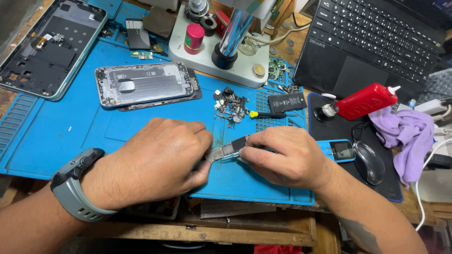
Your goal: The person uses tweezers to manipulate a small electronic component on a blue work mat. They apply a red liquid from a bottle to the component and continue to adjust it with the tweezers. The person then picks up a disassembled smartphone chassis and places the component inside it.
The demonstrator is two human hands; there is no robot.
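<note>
Between my two sets of fingers, low on the blue mat [70,136], lies a small circuit board [227,149]. My left hand [157,162] pinches its near end, fingers closed on it. My right hand [287,157] is curled shut on the board's far end; whether it also holds a tool I cannot tell. Beyond the fingers: loose parts [230,106], screwdriver [268,114], opened phone [143,84]. Right of them: small blue phone [340,150], mouse [368,162].
</note>
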